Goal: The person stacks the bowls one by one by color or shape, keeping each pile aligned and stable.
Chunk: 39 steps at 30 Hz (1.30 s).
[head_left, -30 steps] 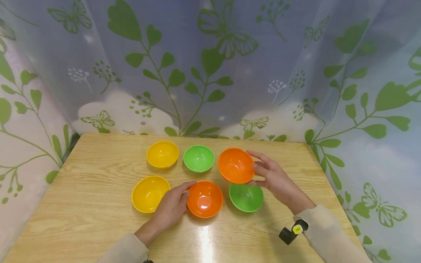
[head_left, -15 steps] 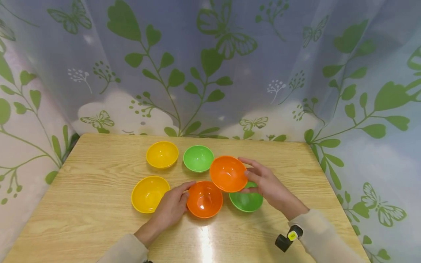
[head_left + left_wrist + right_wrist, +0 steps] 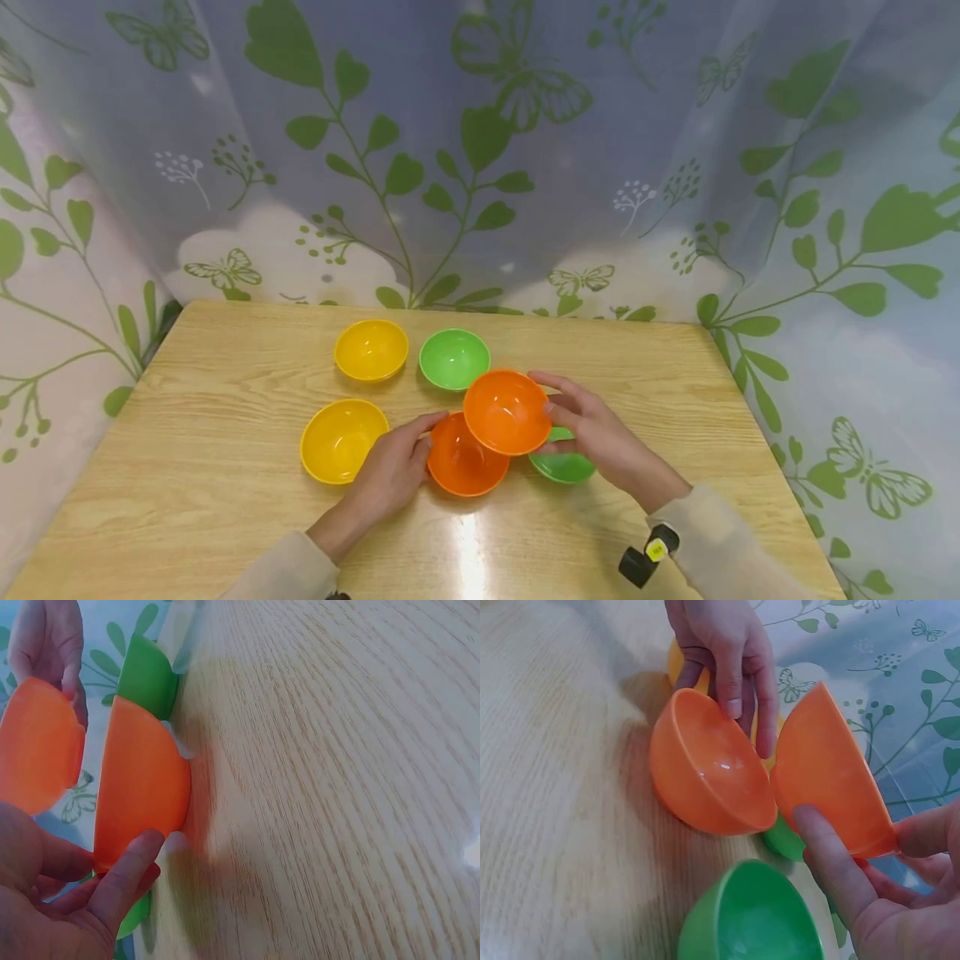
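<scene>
My right hand (image 3: pixel 603 437) holds an orange bowl (image 3: pixel 504 410) by its right side, above the table, thumb and fingers at the rim. The bowl overlaps the back of a second orange bowl (image 3: pixel 463 473), which stands upright on the table. My left hand (image 3: pixel 392 468) grips that lower bowl at its left edge, as the left wrist view also shows with the fingers (image 3: pixel 124 881) at its side. In the right wrist view the raised bowl (image 3: pixel 825 772) is tilted, its base beside the lower bowl's rim. A green bowl (image 3: pixel 564 469) stands at the right, partly hidden by the raised bowl and my right hand.
Behind stand a yellow bowl (image 3: pixel 371 350) and a light green bowl (image 3: pixel 454 360). Another yellow bowl (image 3: pixel 337 446) sits just left of my left hand. The wooden table (image 3: pixel 187 433) ends at a patterned curtain (image 3: pixel 420 208) at the back and sides.
My right hand has brought the raised orange bowl left and nearer, from behind the green bowl to over the lower orange bowl's back edge. My left hand has stayed in place.
</scene>
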Each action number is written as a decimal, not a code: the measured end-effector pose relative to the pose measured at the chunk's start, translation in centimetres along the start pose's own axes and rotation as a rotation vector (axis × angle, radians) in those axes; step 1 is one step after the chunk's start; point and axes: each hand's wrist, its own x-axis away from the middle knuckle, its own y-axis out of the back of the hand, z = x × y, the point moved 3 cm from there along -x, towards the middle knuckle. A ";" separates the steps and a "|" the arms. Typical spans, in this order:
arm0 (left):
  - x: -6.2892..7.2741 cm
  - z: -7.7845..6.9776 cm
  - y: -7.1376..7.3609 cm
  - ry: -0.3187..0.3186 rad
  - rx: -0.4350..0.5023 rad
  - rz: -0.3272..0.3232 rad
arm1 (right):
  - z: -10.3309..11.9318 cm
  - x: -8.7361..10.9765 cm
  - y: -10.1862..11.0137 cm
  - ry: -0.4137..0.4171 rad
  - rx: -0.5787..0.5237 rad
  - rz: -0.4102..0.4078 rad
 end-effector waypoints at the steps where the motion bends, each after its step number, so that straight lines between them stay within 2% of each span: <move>1: 0.0 0.0 0.0 0.000 0.001 0.001 | 0.0 0.0 -0.1 0.002 0.003 0.003; 9: 0.0 -0.3 0.2 0.006 0.001 -0.007 | -0.3 -0.2 -0.7 -0.006 0.046 0.012; 27: -0.1 0.0 0.0 0.021 -0.008 -0.002 | -1.3 -0.7 -2.5 -0.022 0.045 0.032; 39: -0.1 0.1 -0.1 0.028 0.009 0.011 | -0.5 -0.8 -3.7 0.034 0.171 -0.004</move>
